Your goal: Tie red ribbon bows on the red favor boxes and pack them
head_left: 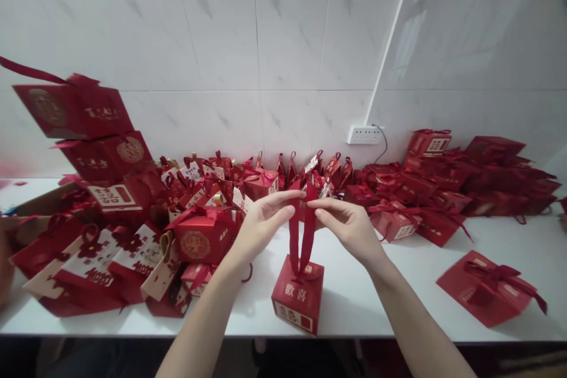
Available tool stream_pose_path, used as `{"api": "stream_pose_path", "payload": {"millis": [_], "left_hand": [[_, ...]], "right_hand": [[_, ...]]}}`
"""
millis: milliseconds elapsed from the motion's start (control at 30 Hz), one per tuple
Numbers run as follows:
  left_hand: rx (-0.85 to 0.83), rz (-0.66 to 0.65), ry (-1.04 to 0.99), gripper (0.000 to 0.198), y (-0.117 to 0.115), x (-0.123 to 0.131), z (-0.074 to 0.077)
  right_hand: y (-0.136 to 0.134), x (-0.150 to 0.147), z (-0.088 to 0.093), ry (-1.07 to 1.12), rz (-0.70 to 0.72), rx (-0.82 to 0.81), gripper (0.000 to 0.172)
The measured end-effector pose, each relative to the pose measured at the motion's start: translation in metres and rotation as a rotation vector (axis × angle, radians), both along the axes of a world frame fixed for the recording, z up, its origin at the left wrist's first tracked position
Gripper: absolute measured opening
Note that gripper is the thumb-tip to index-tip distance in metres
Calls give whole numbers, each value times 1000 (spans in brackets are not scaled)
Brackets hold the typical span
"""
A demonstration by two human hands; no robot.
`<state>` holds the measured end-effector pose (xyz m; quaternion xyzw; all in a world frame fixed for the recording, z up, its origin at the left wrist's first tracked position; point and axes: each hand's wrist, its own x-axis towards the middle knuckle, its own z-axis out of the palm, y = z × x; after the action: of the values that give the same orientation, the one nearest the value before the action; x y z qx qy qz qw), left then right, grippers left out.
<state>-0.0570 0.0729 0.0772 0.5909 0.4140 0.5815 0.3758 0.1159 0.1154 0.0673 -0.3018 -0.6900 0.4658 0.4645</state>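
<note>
A red gift box (297, 298) with gold characters and a cream label stands near the table's front edge. Two strands of dark red ribbon (295, 239) rise from its top, drawn upward between my hands. My left hand (268, 218) pinches the left strand between thumb and fingers. On the other side, my right hand (343, 224) pinches the right strand near its upper end. The ribbon ends blend into the red boxes behind, so I cannot make out their tips.
Many red gift boxes crowd the white table (372, 307) along the wall. A tall stack of boxes (104, 159) leans at left beside a cardboard carton (39, 204). One bow-tied box (487, 289) lies at right. A power strip (365, 134) hangs on the wall.
</note>
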Motion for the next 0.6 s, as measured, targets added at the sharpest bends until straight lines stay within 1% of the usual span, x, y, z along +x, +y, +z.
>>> {"api": "stream_pose_path", "payload": {"millis": [133, 200, 267, 300, 333, 367, 433, 467, 500, 533, 600], "left_hand": [[5, 67, -71, 24, 0, -6, -5], [6, 121, -138, 21, -3, -14, -10], [-6, 187, -150, 18, -9, -25, -18], [-29, 217, -96, 15, -14, -31, -22], [-66, 242, 5, 14, -21, -36, -27], [-103, 268, 145, 17, -27, -40, -32], [-143, 324, 468, 24, -39, -43, -44], [-147, 336, 606, 24, -42, -42, -50], [-146, 324, 704, 22, -44, -39, -57], [-148, 288, 759, 18, -44, -35, -65], [-201, 154, 780, 17, -40, -26, -80]], "right_hand": [[-1, 2, -1, 20, -48, 42, 16], [-3, 13, -2, 54, -65, 52, 12], [-6, 32, -7, 97, -40, 45, 9], [-8, 44, -10, 97, 8, 23, 10], [-10, 56, -15, 71, 92, -29, 14], [-13, 68, -20, 18, 202, -116, 20], [-17, 87, -33, -130, 428, -347, 36], [-18, 91, -40, -195, 483, -445, 44], [-20, 93, -47, -244, 472, -502, 49], [-21, 90, -55, -288, 406, -508, 50], [-24, 77, -71, -400, 200, -409, 45]]}}
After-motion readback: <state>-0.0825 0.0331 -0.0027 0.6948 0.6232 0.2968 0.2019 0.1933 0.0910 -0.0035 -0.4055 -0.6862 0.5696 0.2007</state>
